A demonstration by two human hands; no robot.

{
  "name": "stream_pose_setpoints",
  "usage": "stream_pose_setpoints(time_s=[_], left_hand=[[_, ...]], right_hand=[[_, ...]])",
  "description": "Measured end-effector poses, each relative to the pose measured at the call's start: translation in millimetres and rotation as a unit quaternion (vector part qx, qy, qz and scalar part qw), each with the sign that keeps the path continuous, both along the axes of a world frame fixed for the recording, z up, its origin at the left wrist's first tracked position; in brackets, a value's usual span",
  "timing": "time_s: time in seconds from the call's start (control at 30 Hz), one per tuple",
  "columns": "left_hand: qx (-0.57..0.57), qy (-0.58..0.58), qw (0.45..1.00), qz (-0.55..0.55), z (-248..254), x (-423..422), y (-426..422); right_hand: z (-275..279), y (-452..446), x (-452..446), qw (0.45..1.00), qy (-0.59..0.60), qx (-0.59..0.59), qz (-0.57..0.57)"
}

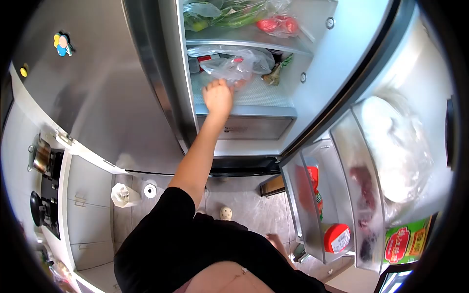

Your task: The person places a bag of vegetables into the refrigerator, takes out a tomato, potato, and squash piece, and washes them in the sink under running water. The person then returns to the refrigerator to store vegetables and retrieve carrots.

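Note:
My left hand (218, 96) reaches into the fridge with its fingers curled at the lower edge of a clear plastic bag (235, 67) on the lower shelf (266, 97). Something red and pinkish shows through the bag. Beside it on the right lies a brownish vegetable with green leaves (274, 75) in thin wrapping. Low at my right side hangs my right hand (276, 241), partly hidden by my black clothing; its fingers are not clear.
An upper shelf (229, 35) holds bagged green vegetables (239, 13) and red items (277, 24). The open door's bins (342, 195) carry a red-lidded jar (337, 238), a green package (408, 242) and a large white bag (395, 146). A white bin (123, 195) stands on the floor.

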State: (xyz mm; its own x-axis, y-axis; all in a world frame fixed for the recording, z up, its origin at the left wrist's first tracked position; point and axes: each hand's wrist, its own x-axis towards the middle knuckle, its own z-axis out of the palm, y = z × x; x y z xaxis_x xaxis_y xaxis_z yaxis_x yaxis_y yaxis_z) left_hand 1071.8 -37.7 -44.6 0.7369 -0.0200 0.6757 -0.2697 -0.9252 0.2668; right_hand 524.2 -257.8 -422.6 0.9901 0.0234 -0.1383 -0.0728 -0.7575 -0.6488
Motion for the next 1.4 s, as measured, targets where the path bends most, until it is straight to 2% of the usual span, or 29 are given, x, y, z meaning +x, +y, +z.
stream_pose_setpoints(time_s=[0.03,0.07,0.1,0.13,0.17,0.2,0.23,0.27,0.3,0.33,0.4,0.43,0.5,0.53,0.6,0.63,0.7,0.73,0.83,0.87,0.97,1.0,1.07,1.17,1.27,1.37,1.4], left_hand=[[0.011,-0.017,1.0,-0.02,-5,-9,0],[0.023,-0.035,0.998,-0.042,-10,-20,1],[0.038,-0.055,0.995,-0.068,-15,-30,3],[0.049,-0.064,0.992,-0.1,-20,-41,5],[0.058,-0.072,0.987,-0.133,-23,-51,6],[0.065,-0.081,0.981,-0.166,-26,-60,7],[0.063,-0.073,0.975,-0.199,-23,-72,11],[0.062,-0.066,0.969,-0.23,-17,-83,16],[0.06,-0.059,0.962,-0.262,-15,-89,19],[0.032,-0.067,0.961,-0.267,-19,-89,20],[0.015,-0.027,0.964,-0.264,-14,-87,32],[0.007,-0.007,0.965,-0.262,-7,-89,38],[-0.083,-0.025,0.966,-0.245,22,-93,45],[-0.13,-0.034,0.962,-0.236,39,-94,45],[-0.119,-0.102,0.938,-0.309,65,-85,35],[-0.111,-0.133,0.923,-0.345,72,-80,29],[-0.028,-0.005,0.95,-0.31,62,-52,15],[0.014,0.056,0.955,-0.289,60,-42,10],[0.028,0.063,0.996,-0.06,49,-37,18],[0.052,0.136,0.989,-0.028,47,-37,23],[0.037,0.17,0.985,-0.023,41,-55,32],[-0.006,0.189,0.981,-0.048,35,-55,37],[0.011,0.151,0.987,-0.051,25,-62,39],[0.027,0.092,0.994,-0.046,8,-70,40],[-0.008,0.101,0.993,-0.054,-7,-74,42],[-0.052,0.105,0.991,-0.069,-8,-73,42],[-0.069,0.093,0.991,-0.069,-11,-73,42]], right_hand=[[11,22,56,0.996,0.063,-0.009,0.061],[-20,42,100,0.925,0.224,0.212,-0.22],[49,65,161,0.963,0.187,0.119,-0.156],[97,84,211,0.966,0.076,0.191,-0.153],[164,101,257,0.976,-0.02,0.164,-0.146],[236,116,300,0.942,-0.125,0.28,-0.139],[276,119,331,0.941,-0.208,0.242,-0.111],[324,126,360,0.906,-0.346,0.226,-0.093],[371,124,385,0.868,-0.475,0.129,-0.066],[393,122,411,0.831,-0.542,0.098,-0.082],[417,108,453,0.868,-0.491,-0.029,-0.075],[420,102,465,0.909,-0.408,-0.04,-0.074],[407,91,491,0.967,-0.236,-0.061,-0.07],[393,87,506,0.949,-0.301,-0.081,-0.048],[362,85,528,0.901,-0.419,-0.114,-0.002],[361,87,526,0.91,-0.402,-0.099,0.008],[371,92,529,0.922,-0.378,-0.071,0.032],[384,104,526,0.895,-0.39,-0.212,-0.05],[434,103,497,0.95,-0.161,-0.255,-0.083],[433,97,486,0.944,-0.154,-0.277,-0.092],[418,83,478,0.946,-0.04,-0.311,-0.083],[414,84,476,0.945,-0.055,-0.313,-0.079],[407,87,472,0.942,-0.085,-0.316,-0.07],[426,105,464,0.962,-0.19,-0.191,-0.032],[396,101,497,0.939,-0.325,-0.075,0.085],[414,121,508,0.96,-0.207,-0.155,0.104],[413,121,509,0.951,-0.234,-0.175,0.101]])
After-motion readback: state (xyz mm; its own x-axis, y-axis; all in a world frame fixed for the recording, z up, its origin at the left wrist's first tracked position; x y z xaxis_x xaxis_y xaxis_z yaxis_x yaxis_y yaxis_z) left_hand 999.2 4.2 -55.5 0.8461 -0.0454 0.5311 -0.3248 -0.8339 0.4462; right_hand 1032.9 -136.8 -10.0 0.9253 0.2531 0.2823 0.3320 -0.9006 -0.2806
